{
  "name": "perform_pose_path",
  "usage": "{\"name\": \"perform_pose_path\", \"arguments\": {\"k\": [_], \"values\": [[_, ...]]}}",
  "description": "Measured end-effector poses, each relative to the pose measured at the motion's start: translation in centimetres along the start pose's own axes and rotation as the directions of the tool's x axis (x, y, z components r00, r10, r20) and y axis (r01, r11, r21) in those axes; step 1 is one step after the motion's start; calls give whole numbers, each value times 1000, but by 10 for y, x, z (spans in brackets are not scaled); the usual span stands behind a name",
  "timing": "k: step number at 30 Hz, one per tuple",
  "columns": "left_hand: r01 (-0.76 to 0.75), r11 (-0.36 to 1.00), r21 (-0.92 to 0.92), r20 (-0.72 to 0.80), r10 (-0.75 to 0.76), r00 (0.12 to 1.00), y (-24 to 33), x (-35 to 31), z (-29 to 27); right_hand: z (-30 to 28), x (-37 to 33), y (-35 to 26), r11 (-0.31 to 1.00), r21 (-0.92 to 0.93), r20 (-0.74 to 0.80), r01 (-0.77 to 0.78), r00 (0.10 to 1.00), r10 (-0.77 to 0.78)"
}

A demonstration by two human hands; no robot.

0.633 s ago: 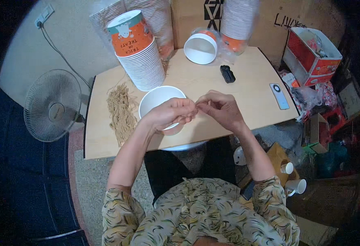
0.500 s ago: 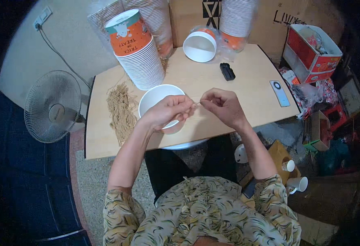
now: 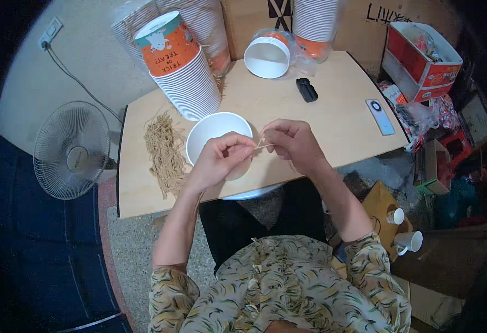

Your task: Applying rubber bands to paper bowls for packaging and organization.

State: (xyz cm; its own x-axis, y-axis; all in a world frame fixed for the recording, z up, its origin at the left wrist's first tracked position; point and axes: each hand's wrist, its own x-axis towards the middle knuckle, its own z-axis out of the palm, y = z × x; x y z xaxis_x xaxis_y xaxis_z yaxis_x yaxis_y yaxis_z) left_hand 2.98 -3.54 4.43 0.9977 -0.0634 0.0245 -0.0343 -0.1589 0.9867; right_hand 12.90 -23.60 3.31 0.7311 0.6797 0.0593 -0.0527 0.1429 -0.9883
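Pinched between both hands is a thin tan cord [image 3: 260, 146], with a small loop or crossing showing in the gap. My left hand [image 3: 221, 159] closes on one part of it, over the front of a round white paper bucket [image 3: 217, 125]. Close by on the right, my right hand [image 3: 296, 143] grips the other part with thumb and fingers. The ends inside my fingers are hidden. A loose bundle of tan cords [image 3: 165, 152] lies left of the bucket. Behind it leans a tall stack of nested paper buckets [image 3: 187, 86], the outermost one orange and green.
Another white bucket [image 3: 267, 58] lies on its side at the back. A black clip-like object [image 3: 307, 90] and a phone [image 3: 380, 117] rest on the table [image 3: 332, 130]. Left stands a fan [image 3: 76, 151]; a red-and-white carton [image 3: 422, 64] is at the far right.
Both hands have shifted slightly; the right fingers have curled closer to the left, and the cord between them now forms a small loop or crossing. The view has tilted a little.
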Motion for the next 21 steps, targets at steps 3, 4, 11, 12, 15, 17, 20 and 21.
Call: {"name": "perform_pose_path", "arguments": {"k": [3, 4, 11, 12, 15, 17, 20, 21], "values": [[-127, 986, 110, -73, 135, 988, -5, -3, 5, 9, 0, 7, 981, 190, 4, -43, 999, 43], [-163, 982, 95, -118, 174, 978, -5, -5, 8, 11, 1, 12, 964, 257, -1, -64, 998, 66], [-191, 977, -98, -307, 153, 939, -16, -11, 24, 34, 1, 27, 980, 197, -126, -11, 991, 37], [-237, 969, -75, -319, 202, 926, -18, -10, 24, 34, 0, 30, 981, 195, -128, -11, 991, 37], [-292, 956, 22, -354, 281, 892, -20, -11, 25, 35, 0, 34, 983, 186, -122, 5, 992, 18], [-303, 948, 93, -370, 316, 874, -20, -12, 25, 36, -1, 33, 986, 143, -117, 81, 991, -65], [-296, 934, 200, -385, 352, 853, -22, -13, 25, 37, -4, 26, 989, 133, -105, 72, 993, -58], [-292, 934, 205, -397, 352, 847, -24, -13, 25, 36, -4, 26, 989, 133, -104, 70, 993, -57]]}}
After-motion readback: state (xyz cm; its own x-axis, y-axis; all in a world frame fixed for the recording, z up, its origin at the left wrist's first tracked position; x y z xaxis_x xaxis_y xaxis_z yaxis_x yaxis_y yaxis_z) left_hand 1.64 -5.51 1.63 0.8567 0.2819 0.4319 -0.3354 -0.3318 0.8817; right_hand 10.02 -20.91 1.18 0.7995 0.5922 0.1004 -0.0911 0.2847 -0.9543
